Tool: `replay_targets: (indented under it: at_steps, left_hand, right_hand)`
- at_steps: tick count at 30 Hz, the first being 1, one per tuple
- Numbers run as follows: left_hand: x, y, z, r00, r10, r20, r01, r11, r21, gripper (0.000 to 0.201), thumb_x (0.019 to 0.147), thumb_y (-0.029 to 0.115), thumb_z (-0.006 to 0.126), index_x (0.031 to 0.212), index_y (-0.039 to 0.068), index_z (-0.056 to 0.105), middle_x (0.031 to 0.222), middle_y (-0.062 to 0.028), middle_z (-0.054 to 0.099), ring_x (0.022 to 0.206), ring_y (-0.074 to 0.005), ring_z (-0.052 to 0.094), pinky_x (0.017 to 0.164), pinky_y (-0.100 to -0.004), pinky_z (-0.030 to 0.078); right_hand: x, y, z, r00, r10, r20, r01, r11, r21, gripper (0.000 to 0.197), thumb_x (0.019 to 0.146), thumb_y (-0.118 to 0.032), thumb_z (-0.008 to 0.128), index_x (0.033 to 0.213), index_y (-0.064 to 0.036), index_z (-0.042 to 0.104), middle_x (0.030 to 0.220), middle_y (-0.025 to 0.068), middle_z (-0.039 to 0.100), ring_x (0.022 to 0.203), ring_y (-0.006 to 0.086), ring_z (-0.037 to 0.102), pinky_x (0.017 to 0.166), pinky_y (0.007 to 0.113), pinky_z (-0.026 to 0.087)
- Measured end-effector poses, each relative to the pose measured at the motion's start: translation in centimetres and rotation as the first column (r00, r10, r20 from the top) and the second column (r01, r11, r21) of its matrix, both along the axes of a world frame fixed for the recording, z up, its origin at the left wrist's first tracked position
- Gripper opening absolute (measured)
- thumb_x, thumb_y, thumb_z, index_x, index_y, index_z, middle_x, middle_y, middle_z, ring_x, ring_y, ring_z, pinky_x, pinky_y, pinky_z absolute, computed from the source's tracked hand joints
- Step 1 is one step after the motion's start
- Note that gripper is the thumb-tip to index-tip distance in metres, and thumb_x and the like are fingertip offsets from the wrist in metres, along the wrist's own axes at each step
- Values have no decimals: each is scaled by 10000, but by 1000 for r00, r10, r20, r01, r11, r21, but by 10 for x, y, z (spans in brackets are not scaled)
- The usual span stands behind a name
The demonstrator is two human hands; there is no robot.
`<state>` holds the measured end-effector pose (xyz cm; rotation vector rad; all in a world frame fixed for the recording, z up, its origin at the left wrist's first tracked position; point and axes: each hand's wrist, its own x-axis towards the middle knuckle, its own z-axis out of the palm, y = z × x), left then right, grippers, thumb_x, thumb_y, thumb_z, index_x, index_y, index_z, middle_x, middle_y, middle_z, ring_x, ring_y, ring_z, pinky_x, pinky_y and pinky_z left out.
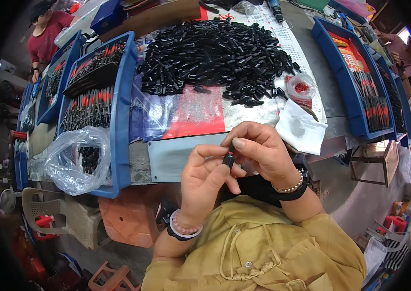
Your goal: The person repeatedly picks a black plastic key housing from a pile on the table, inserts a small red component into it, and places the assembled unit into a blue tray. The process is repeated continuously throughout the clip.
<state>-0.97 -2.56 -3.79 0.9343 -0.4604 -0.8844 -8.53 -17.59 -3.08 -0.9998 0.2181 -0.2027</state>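
My left hand [201, 175] pinches a small, glossy black plastic part [228, 160] between thumb and fingers, just over the near edge of the table. A speck of red shows at the part's upper end. Right there, the thumb and forefinger of my right hand [262, 151] are pressed together. What they grip is too small and covered to name. Beyond both hands lies a large heap of similar black plastic parts [210, 56]. To the right of the heap sits a clear plastic bag with small red pieces [301, 88].
Blue trays of black-and-red pieces stand at left [120, 116] and right [353, 109]. A clear plastic bag [77, 160] hangs over the left tray. White cloth or paper [301, 127] lies by my right hand, a pale plate [169, 160] by my left. Another person [48, 39] is at far left.
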Motion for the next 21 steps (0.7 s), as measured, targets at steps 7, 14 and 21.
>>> replay_targets:
  at_steps: [7, 14, 21]
  left_hand:
    - [14, 44, 33, 913, 263, 312, -331, 924, 189, 264, 891, -54, 491, 1153, -34, 465, 863, -186, 657, 606, -170, 623, 557, -229, 506]
    - [124, 121, 95, 239, -137, 961, -934, 239, 266, 231, 843, 88, 678, 1037, -18, 611, 824, -96, 660, 643, -165, 612, 570, -295, 480]
    - [103, 63, 92, 198, -196, 960, -737, 617, 278, 218, 822, 73, 645, 1014, -27, 617, 957, -181, 624, 821, -310, 618, 711, -356, 490]
  right_hand:
    - [-4, 0, 5, 997, -83, -2, 82, 987, -139, 208, 935, -132, 531, 1053, 17, 615, 822, 41, 621, 698, 69, 548, 627, 200, 450]
    - [-20, -10, 6, 995, -99, 9, 99, 981, -168, 157, 918, -107, 562, 982, 20, 630, 773, 29, 616, 688, 61, 554, 617, 192, 451]
    - [-26, -14, 9, 991, -129, 30, 133, 966, -220, 148, 916, -112, 580, 972, 16, 628, 763, 19, 616, 681, 56, 558, 604, 191, 453]
